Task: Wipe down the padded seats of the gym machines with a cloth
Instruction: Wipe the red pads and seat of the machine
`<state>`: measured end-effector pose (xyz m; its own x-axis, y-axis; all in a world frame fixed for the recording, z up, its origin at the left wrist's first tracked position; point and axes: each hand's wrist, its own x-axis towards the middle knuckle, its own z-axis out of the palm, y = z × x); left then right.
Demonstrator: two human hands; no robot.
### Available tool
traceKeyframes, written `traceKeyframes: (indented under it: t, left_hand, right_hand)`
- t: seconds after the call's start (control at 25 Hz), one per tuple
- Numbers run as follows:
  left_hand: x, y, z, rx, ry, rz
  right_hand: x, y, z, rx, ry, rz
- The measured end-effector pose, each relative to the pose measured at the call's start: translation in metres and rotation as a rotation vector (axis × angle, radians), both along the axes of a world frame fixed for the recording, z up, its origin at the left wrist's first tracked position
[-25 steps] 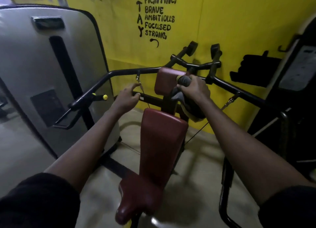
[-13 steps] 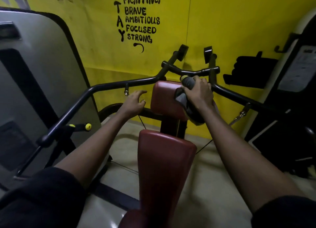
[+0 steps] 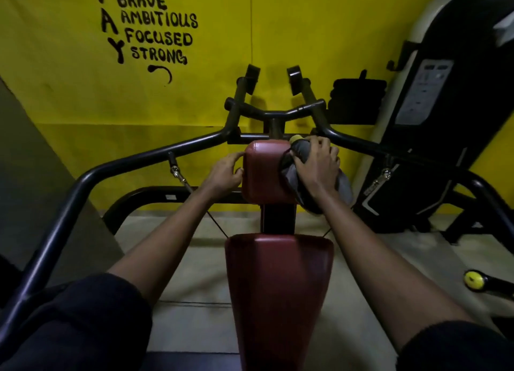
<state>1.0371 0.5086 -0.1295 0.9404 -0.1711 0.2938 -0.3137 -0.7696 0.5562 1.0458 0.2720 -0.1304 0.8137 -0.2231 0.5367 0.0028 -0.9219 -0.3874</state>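
Right grip (image 3: 317, 170): fingers curled over a bunched grey cloth (image 3: 345, 188), holding it against the right side of the small pad (image 3: 265, 173). The cloth bulges out below and to the outer side of this grip. A small yellowish tip (image 3: 296, 138) shows just above the fingers; what it is cannot be told.

Left grip (image 3: 222, 173): on the opposite side of the same pad, fingers bent round its left edge with the thumb beneath. The two grips face each other with the pad between them.

The long pad (image 3: 278, 287), also dark red, lies below both grips, running back between the forearms, and is joined to the small pad by a black post (image 3: 279, 217).

The black frame bar (image 3: 125, 163) passes behind both grips and sweeps outward from each. Beyond them stands a yellow wall (image 3: 319, 37) with painted lettering. A second machine (image 3: 450, 126) stands well outside the right grip, and a yellow knob (image 3: 472, 280) sits lower on that side.
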Motion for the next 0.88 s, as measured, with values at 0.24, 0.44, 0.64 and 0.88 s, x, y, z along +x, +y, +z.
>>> traceKeyframes:
  t: [0.24,0.44,0.64,0.88]
  left_hand:
    - [0.025,0.006,-0.014,-0.127,0.030,-0.138]
    - [0.037,0.005,-0.022,-0.172,0.045,-0.176]
    - [0.030,0.003,-0.013,-0.189,0.071,-0.112]
    - [0.032,0.007,-0.020,-0.193,0.019,-0.135]
  right_hand:
    - [0.010,0.030,-0.004,-0.030,-0.037,-0.147]
    - [0.013,0.013,-0.016,-0.082,-0.066,-0.034]
    - [0.021,0.023,-0.012,0.113,-0.112,-0.101]
    - [0.009,0.042,-0.039,-0.129,-0.118,-0.007]
